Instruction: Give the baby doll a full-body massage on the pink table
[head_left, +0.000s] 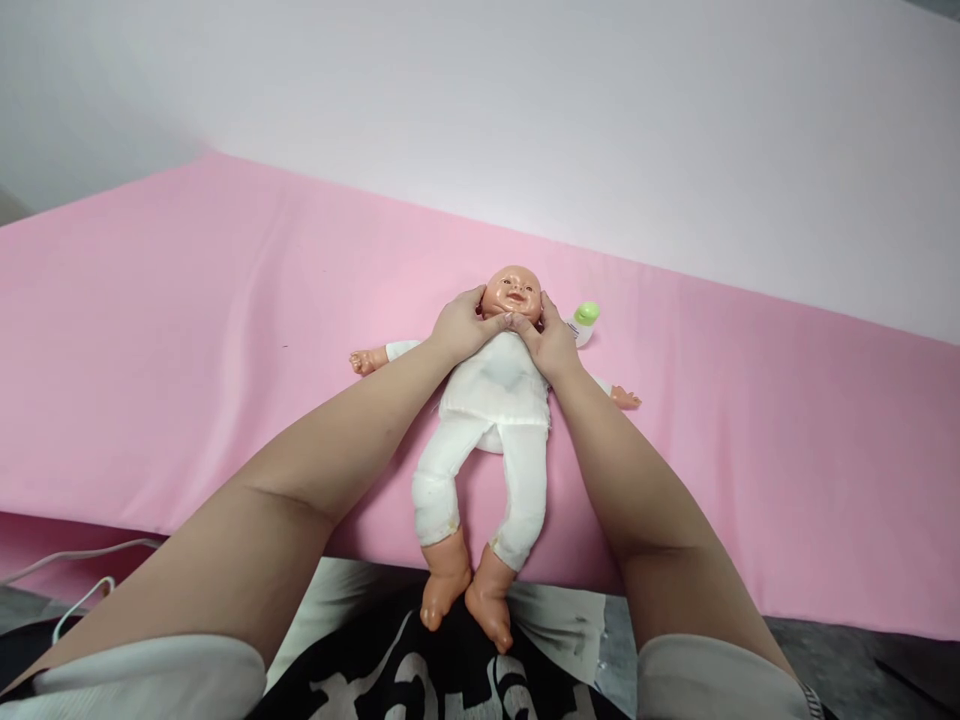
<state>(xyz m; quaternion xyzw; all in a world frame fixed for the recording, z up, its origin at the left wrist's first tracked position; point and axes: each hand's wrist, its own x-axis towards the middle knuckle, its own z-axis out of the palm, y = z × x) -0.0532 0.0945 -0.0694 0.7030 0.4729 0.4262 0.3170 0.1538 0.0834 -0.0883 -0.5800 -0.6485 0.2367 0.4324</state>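
Note:
A baby doll (pixel 495 385) with a white cloth body lies on its back, its feet hanging past the near edge of the table. My left hand (pixel 466 325) cups one side of the doll's head (pixel 513 290), the thumb lying along its chin. On the other side my right hand (pixel 551 340) does the same, and the two thumb tips meet under the doll's mouth. The fingers behind the head are partly hidden. Just beyond my right hand is a clear bottle (pixel 582 325) with a green cap, partly covered by that hand.
Pink cloth (pixel 135 350) covers the table, with a fold running down its left part. A pale wall (pixel 525 120) rises behind the far edge. White cables (pixel 82 553) show at the lower left, below the table edge.

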